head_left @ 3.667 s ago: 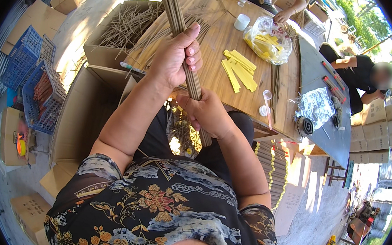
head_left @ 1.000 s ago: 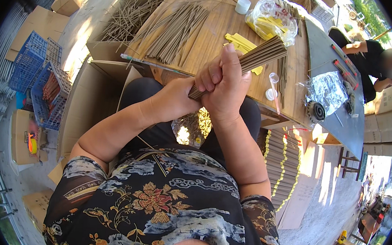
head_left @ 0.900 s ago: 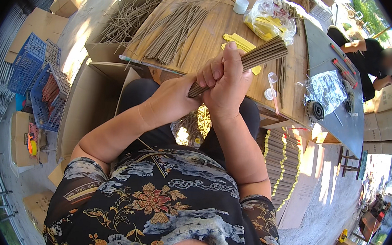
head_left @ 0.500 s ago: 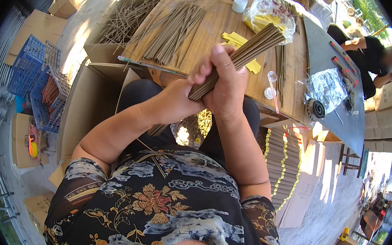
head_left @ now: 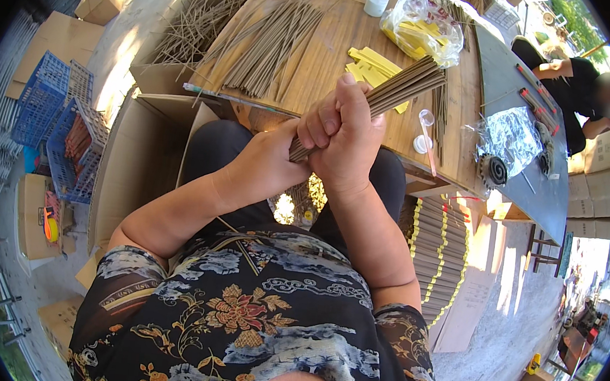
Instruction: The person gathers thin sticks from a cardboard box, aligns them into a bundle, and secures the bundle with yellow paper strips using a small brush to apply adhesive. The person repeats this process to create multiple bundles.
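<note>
My right hand (head_left: 348,132) is closed round a bundle of thin brown incense sticks (head_left: 408,85), its thumb pointing up along them. Against it, my left hand (head_left: 273,155) grips the lower end of the same bundle, its fingers partly hidden behind the right hand. The bundle slants up to the right over the wooden table (head_left: 323,65). Just beyond my hands lie yellow paper strips (head_left: 370,67). Loose incense sticks (head_left: 274,46) are spread at the table's left side.
Left of my legs stands an open cardboard box (head_left: 140,169); a box of tangled sticks (head_left: 203,29) is behind it. Banded stick bundles (head_left: 437,260) lie at lower right. A plastic bag (head_left: 424,30) and clear wrap (head_left: 512,140) rest on the tables. Another person (head_left: 579,87) sits at far right.
The bundle has tipped lower toward the right, and its top end has dropped. My right fingers have wrapped more tightly round it; both hands stay close together.
</note>
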Demonstrator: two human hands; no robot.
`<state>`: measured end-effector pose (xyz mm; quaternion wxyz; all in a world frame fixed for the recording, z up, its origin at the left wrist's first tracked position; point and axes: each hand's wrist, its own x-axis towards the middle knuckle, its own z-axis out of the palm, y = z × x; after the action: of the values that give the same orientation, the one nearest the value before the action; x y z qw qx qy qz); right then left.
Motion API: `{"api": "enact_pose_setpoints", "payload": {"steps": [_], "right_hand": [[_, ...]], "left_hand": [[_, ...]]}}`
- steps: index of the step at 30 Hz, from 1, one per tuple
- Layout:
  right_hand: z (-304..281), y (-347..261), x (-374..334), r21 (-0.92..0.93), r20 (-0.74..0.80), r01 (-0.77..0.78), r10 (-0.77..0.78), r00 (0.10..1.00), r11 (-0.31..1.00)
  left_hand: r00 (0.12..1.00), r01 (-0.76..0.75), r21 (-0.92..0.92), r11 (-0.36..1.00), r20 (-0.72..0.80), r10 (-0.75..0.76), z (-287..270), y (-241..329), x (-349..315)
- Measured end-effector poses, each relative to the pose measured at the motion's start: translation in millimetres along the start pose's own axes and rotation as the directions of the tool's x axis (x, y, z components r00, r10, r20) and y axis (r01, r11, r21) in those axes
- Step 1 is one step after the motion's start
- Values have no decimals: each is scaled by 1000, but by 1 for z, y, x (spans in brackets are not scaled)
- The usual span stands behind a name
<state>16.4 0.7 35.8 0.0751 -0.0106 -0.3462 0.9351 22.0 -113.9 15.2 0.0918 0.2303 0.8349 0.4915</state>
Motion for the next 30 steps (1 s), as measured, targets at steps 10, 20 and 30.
{"api": "enact_pose_setpoints", "payload": {"steps": [10, 20, 30], "right_hand": [[4, 8, 3, -33, -88, 75, -77, 993, 997], [2, 5, 1, -28, -57, 80, -81, 995, 996], [7, 1, 3, -10, -45, 22, -22, 999, 1000]], "left_hand": [[999, 7, 183, 983, -39, 0, -2, -5, 2], [968, -185, 77, 980, -158, 195, 9, -18, 4], [987, -160, -284, 945, -42, 155, -2, -20, -16]]}}
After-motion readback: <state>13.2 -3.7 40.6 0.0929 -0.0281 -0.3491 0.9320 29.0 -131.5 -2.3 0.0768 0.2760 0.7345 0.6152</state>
